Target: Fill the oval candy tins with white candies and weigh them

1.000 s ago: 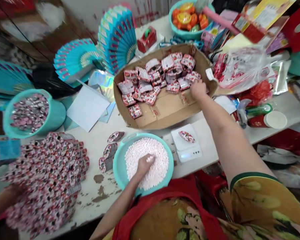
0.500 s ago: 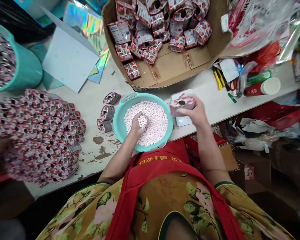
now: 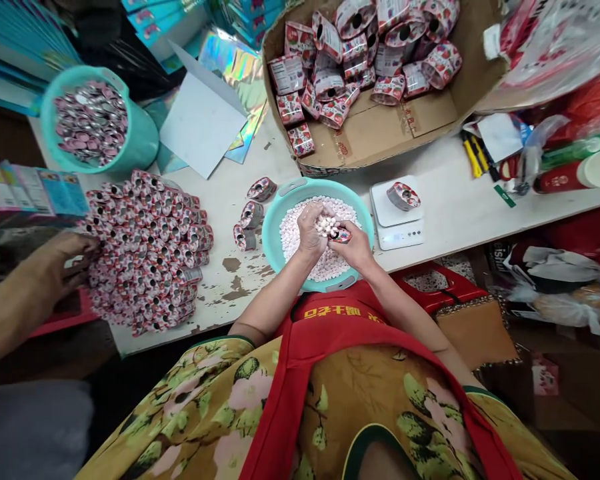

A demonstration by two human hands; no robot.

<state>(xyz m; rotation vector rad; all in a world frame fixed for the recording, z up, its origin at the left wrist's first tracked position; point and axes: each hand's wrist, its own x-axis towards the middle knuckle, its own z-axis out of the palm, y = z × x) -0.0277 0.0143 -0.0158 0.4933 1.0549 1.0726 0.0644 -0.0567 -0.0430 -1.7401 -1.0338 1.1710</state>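
Note:
My left hand (image 3: 311,232) is cupped around a heap of small pale pink candies (image 3: 326,227), over a round turquoise basin (image 3: 365,212) full of the same candies. Close against it, my right hand (image 3: 354,248) grips a red-and-white printed packet (image 3: 341,235), its dark round opening turned up beside the candies. Fingers partly hide this packet. To the right, another packet (image 3: 404,196) lies on a white digital scale (image 3: 401,237). Several more such packets (image 3: 251,215) stand left of the basin.
A large cluster of packets (image 3: 155,247) covers the table's left part, with a co-worker's hand (image 3: 73,263) at its edge. Behind it stands a turquoise bucket (image 3: 143,140) of shiny pink-silver pieces. A cardboard box (image 3: 380,140) of printed packets is at the back; cutters (image 3: 473,157) lie right.
My right hand has come left from the scale to the basin, beside my left hand, which has lifted its candies. A packet now shows plainly on the scale. The view has swung left.

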